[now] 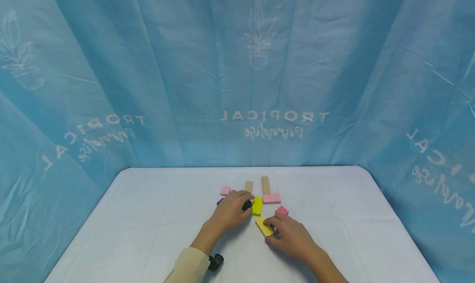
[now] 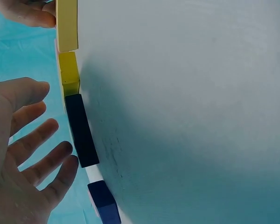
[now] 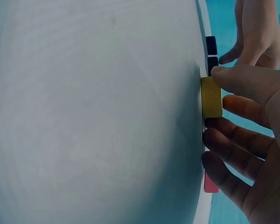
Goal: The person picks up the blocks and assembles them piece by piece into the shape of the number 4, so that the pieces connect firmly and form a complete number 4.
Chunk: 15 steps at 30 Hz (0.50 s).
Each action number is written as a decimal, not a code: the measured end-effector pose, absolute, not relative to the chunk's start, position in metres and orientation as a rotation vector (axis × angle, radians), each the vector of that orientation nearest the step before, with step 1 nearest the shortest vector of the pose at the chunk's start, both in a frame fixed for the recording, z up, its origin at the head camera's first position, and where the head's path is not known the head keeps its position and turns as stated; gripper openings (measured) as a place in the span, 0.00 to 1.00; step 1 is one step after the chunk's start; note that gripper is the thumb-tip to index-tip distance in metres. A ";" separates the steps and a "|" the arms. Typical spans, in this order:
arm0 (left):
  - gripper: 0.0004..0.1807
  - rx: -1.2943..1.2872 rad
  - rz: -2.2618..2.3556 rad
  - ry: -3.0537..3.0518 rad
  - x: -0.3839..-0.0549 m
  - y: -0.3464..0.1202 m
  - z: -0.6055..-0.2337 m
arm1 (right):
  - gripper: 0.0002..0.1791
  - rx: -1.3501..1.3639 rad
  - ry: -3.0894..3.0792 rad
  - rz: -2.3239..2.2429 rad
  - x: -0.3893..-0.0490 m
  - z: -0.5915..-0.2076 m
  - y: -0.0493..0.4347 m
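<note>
My right hand [image 1: 291, 237] pinches a pale yellow block [image 1: 264, 227] on the near side of the group, thumb on one edge and fingers on the other. The block touches or nearly touches the table. My left hand [image 1: 231, 211] hovers over a black block [image 1: 246, 205], its fingers spread and loosely bent, apart from the block in the left wrist view. Beside the black block lies a brighter yellow block [image 1: 257, 206]. A dark blue block [image 2: 104, 201] lies past the black one, mostly hidden by my left hand in the head view.
Two tan wooden blocks, one [image 1: 265, 185] longer in view, lie at the back. A pink block [image 1: 272, 199] touches the group's right side; a small pink block [image 1: 225, 191] lies left. A darker pink block [image 1: 282, 210] sits beyond my right hand. Blue curtains [image 1: 185, 89] surround the white table [image 1: 148, 217].
</note>
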<state>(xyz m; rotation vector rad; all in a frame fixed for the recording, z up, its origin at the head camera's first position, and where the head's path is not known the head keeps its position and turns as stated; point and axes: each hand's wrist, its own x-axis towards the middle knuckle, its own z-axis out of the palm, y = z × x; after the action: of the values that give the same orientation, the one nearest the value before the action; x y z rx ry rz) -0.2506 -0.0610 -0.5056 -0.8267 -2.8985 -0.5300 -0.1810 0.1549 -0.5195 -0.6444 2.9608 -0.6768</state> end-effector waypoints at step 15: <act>0.26 -0.875 -0.510 -2.921 -0.257 -0.055 -0.510 | 0.23 -0.606 2.963 -0.628 -0.182 -0.520 0.153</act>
<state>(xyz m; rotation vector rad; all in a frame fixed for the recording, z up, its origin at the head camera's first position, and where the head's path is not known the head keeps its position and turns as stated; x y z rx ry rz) -0.2569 -0.0545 -0.5097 -0.8753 -2.9205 -0.5098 -0.1824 0.1532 -0.5203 -0.6060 2.9631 -0.6282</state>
